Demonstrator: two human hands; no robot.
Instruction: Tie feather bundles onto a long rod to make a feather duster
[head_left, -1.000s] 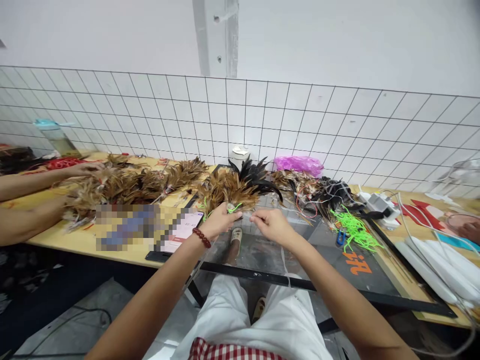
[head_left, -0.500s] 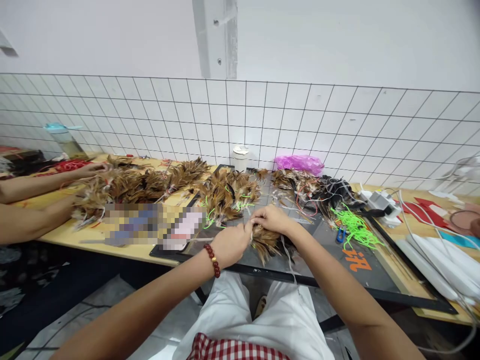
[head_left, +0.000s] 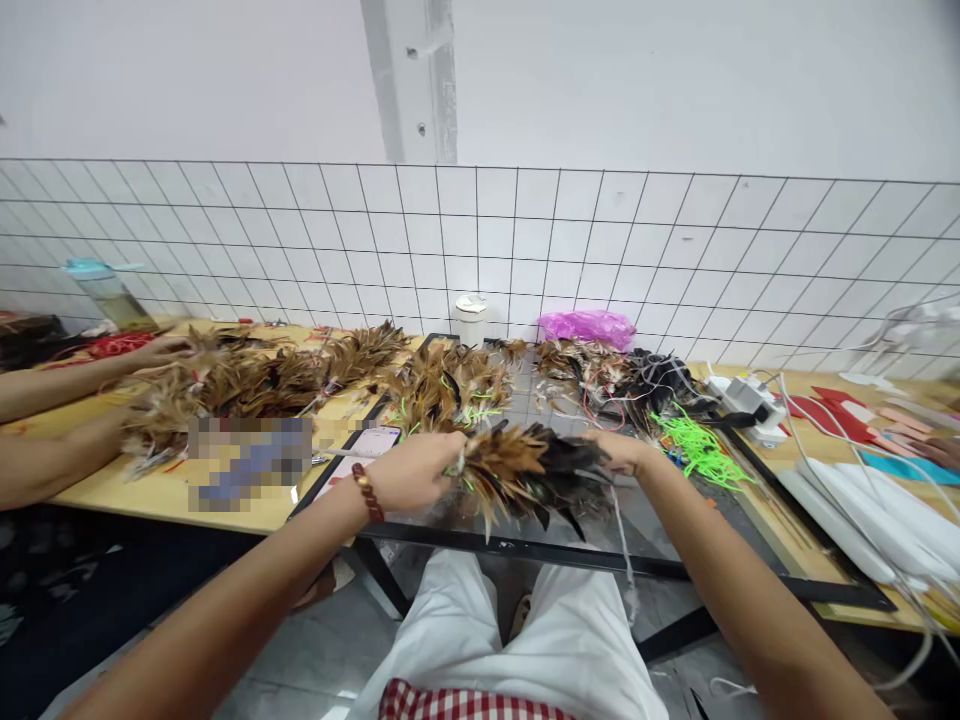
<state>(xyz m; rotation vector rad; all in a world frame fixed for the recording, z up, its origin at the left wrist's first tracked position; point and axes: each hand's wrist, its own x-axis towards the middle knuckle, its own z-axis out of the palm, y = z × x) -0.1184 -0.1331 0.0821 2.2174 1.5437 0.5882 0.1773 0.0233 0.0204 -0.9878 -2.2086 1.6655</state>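
Note:
A bundle of brown and black feathers (head_left: 536,470) stretches between my two hands near the table's front edge. My left hand (head_left: 424,472), with a dark red bead bracelet on the wrist, is closed on the bundle's brown left end. My right hand (head_left: 616,452) grips the black right end, its fingertips partly hidden by feathers. A pale cord (head_left: 624,540) hangs from that right end, down past the table edge. Just beyond my left hand lies a pile of brown feathers (head_left: 442,385) with green cord pieces among it.
At the back stand a white cup (head_left: 471,318) and a pink plastic bag (head_left: 589,328). Neon green cords (head_left: 701,450) lie right, near a power strip (head_left: 750,405) with white cables. On the left, a co-worker's arms (head_left: 67,400) reach over more feathers (head_left: 247,385).
My hands have moved apart, the left leftward and the right rightward. The feather bundle, earlier bunched under my hands, is now spread out between them.

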